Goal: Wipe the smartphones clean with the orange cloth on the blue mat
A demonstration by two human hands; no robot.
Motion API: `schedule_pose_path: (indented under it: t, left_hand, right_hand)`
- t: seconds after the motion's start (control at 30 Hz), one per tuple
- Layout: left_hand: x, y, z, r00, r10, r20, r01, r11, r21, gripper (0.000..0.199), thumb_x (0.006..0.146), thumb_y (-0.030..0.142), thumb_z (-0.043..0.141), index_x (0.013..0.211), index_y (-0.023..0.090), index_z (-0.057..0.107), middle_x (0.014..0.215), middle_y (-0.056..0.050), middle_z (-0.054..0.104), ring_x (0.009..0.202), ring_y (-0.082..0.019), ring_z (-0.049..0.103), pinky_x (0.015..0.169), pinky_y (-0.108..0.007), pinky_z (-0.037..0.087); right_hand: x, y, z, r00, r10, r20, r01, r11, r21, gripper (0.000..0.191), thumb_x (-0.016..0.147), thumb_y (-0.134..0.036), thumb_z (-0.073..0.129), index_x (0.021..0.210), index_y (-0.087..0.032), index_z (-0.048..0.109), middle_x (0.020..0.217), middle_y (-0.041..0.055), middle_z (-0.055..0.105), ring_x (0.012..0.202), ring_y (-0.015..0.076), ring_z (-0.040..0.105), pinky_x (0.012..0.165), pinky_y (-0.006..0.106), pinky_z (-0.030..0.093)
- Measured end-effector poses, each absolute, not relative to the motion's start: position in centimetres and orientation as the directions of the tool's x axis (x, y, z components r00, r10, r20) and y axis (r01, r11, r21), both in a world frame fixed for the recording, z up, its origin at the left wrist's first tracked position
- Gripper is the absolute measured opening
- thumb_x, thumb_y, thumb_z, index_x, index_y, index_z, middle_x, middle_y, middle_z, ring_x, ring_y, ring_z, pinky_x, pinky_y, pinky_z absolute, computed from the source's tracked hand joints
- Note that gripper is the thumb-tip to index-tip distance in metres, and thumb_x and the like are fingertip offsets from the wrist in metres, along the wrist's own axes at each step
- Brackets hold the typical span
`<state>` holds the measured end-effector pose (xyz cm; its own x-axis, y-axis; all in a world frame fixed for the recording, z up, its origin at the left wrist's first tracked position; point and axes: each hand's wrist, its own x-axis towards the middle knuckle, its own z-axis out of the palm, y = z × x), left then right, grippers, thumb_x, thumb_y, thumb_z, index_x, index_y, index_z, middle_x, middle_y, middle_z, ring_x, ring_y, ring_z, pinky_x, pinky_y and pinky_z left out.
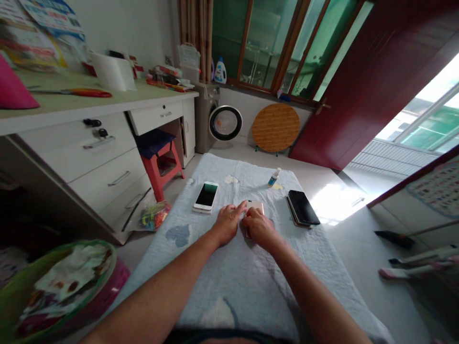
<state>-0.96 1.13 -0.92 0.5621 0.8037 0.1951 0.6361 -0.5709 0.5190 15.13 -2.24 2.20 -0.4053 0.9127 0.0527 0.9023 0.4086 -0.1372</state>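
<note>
A rose-gold smartphone [256, 204] lies back side up on the cloth-covered table [215, 272], its camera at the upper left corner. My left hand [229, 222] grips its left edge, with the fingertips near the top. Over the lower part of the phone, my right hand [261, 228] has its fingers curled and pressed together; whatever may be in them is hidden. To the left, a white smartphone [207, 195] rests screen up on another flat thing. On the right lies a stack topped by a black smartphone [304, 207]. Beyond my hands stands a small spray bottle [274, 177].
A desk with drawers [103, 162] runs along the left, with a red stool [163, 167] beneath it. At lower left stands a full waste basket [114, 277]. A washing machine [206, 119] with its door open and a round wooden tabletop [276, 126] are at the back.
</note>
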Motion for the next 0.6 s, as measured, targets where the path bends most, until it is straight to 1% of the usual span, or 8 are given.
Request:
schedule_pose_path:
  t: [0.1,0.23,0.3,0.37,0.43,0.5,0.57,0.6]
  left_hand:
    - [-0.9,1.3,-1.1,0.546,0.812,0.206,0.640,-0.563,0.523,0.080,0.073,0.005,0.039,0.148,0.024,0.020,0.134,-0.001,0.056,0.120,-0.022,0.042,0.104,-0.039,0.029]
    - [-1.0,1.0,-1.1,0.452,0.843,0.291,0.645,-0.534,0.546,0.084,0.066,0.005,0.042,0.146,0.024,0.025,0.130,-0.004,0.057,0.117,-0.023,0.045,0.103,-0.041,0.030]
    - [-1.0,0.4,-0.9,0.421,0.843,0.335,0.637,-0.538,0.552,0.084,0.065,0.007,0.044,0.145,0.023,0.025,0.130,-0.006,0.054,0.118,-0.025,0.044,0.104,-0.043,0.030]
    - [-0.9,-0.5,-0.6,0.419,0.826,0.377,0.619,-0.563,0.547,0.082,0.066,0.014,0.049,0.144,0.020,0.023,0.134,-0.010,0.048,0.122,-0.028,0.041,0.106,-0.046,0.028]
    - [-0.7,-1.3,-0.2,0.410,0.802,0.434,0.599,-0.596,0.535,0.075,0.070,0.023,0.055,0.140,0.017,0.027,0.135,-0.013,0.043,0.124,-0.030,0.038,0.106,-0.047,0.029]
    - [-0.5,-2.0,0.1,0.401,0.796,0.453,0.599,-0.603,0.527,0.059,0.072,0.025,0.056,0.128,0.016,0.041,0.127,-0.013,0.046,0.121,-0.029,0.040,0.104,-0.045,0.031]
    - [-0.3,-2.3,0.4,0.430,0.799,0.421,0.613,-0.601,0.513,0.042,0.074,0.032,0.059,0.112,0.019,0.051,0.116,-0.010,0.050,0.114,-0.028,0.044,0.101,-0.044,0.034]
    - [-0.3,-2.4,0.5,0.448,0.799,0.401,0.620,-0.601,0.504,0.039,0.074,0.038,0.062,0.108,0.019,0.053,0.114,-0.010,0.050,0.111,-0.029,0.045,0.099,-0.044,0.035]
  right_hand:
    - [14.9,-3.7,2.5,-0.411,0.911,0.037,0.896,0.411,-0.170,0.017,0.087,-0.018,0.054,0.081,-0.021,0.071,0.096,0.0063,0.054,0.089,0.0183,0.046,0.076,0.027,0.038]
    - [14.9,-5.6,3.3,-0.451,0.892,0.019,0.858,0.439,-0.268,0.022,0.090,-0.016,0.051,0.081,-0.021,0.070,0.093,0.0048,0.054,0.088,0.0161,0.046,0.076,0.025,0.038]
    - [15.2,-5.7,3.4,-0.450,0.893,0.026,0.851,0.438,-0.289,0.021,0.089,-0.016,0.052,0.081,-0.021,0.070,0.092,0.0041,0.054,0.087,0.0153,0.046,0.076,0.025,0.037]
    - [15.5,-4.9,3.3,-0.446,0.895,0.031,0.856,0.436,-0.279,0.019,0.088,-0.018,0.054,0.079,-0.021,0.070,0.090,0.0040,0.054,0.086,0.0154,0.046,0.075,0.025,0.037]
    - [15.8,-3.4,3.0,-0.451,0.892,0.026,0.862,0.443,-0.244,0.014,0.085,-0.020,0.058,0.077,-0.020,0.070,0.090,0.0048,0.054,0.086,0.0162,0.046,0.073,0.025,0.037]
    - [15.9,-1.5,2.8,-0.455,0.890,0.026,0.873,0.451,-0.184,0.009,0.080,-0.020,0.062,0.079,-0.019,0.071,0.092,0.0066,0.055,0.087,0.0177,0.046,0.074,0.026,0.037]
    - [16.0,0.6,2.6,-0.469,0.883,0.022,0.874,0.468,-0.131,0.015,0.083,-0.019,0.058,0.077,-0.017,0.071,0.087,0.0076,0.057,0.087,0.0183,0.048,0.077,0.028,0.036]
    - [16.0,1.5,2.5,-0.473,0.881,0.024,0.873,0.472,-0.125,0.018,0.085,-0.018,0.055,0.077,-0.017,0.071,0.085,0.0076,0.058,0.088,0.0183,0.049,0.079,0.028,0.035]
